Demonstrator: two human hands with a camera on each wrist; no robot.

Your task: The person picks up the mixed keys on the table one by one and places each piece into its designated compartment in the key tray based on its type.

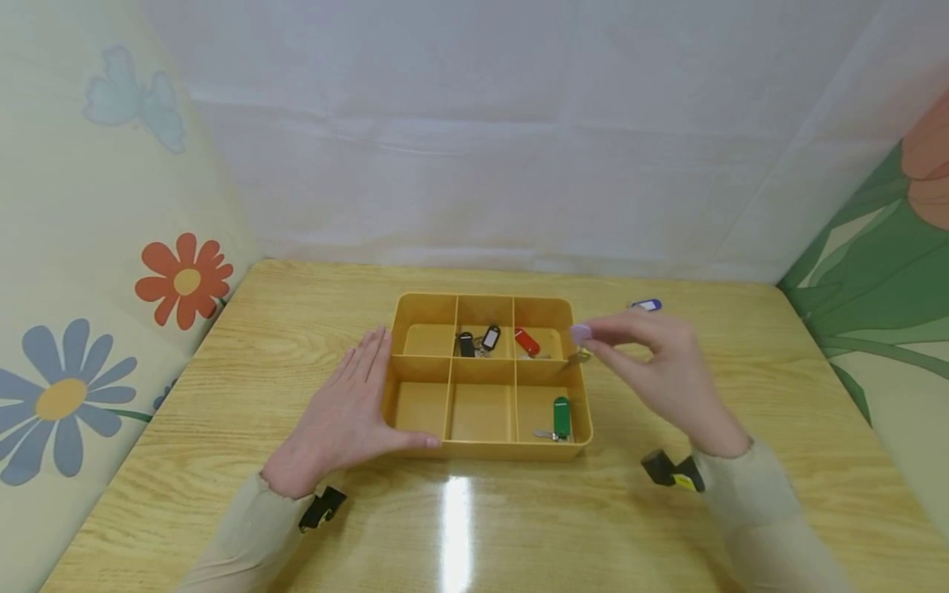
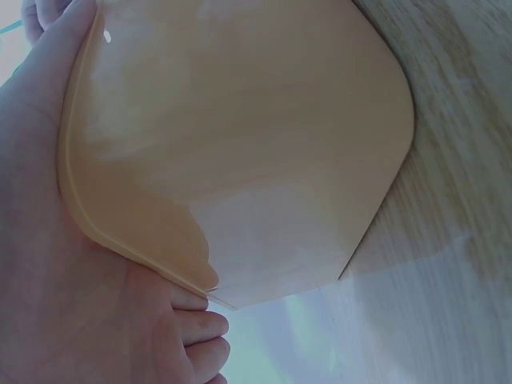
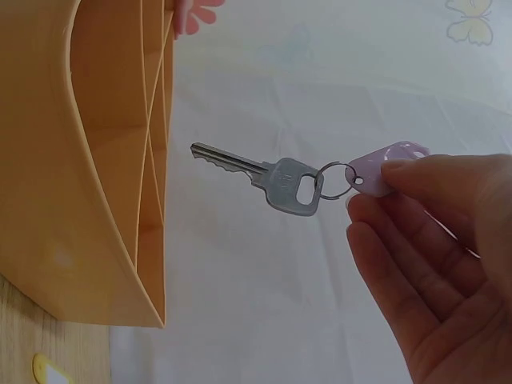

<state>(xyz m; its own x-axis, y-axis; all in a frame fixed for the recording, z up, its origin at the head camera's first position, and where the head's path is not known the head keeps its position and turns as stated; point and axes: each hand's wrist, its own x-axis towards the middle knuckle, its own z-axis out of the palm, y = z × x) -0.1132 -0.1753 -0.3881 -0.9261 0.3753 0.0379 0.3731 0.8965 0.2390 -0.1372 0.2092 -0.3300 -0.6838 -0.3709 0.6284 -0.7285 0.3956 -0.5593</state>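
Note:
A yellow divided organizer box (image 1: 482,450) stands on the table. My left hand (image 1: 348,408) rests along its left wall, fingers straight and thumb across the front rim; in the left wrist view the palm lies at the rim. Over the box's right edge, my right hand (image 1: 656,366) pinches a lilac key tag (image 3: 384,166) between thumb and fingers. From its ring hangs a silver key (image 3: 292,188), pointing at the box. Two black key tags (image 1: 491,337) lie in the back middle compartment, a red key tag (image 1: 527,341) in the back right, a green key tag (image 1: 561,417) in the front right.
On the table behind my right hand lies a blue key tag (image 1: 648,305). A yellow key tag (image 3: 42,370) sits near the box's right side. White cloth (image 1: 474,181) hangs behind the table, with flower-printed panels (image 1: 67,288) at both sides.

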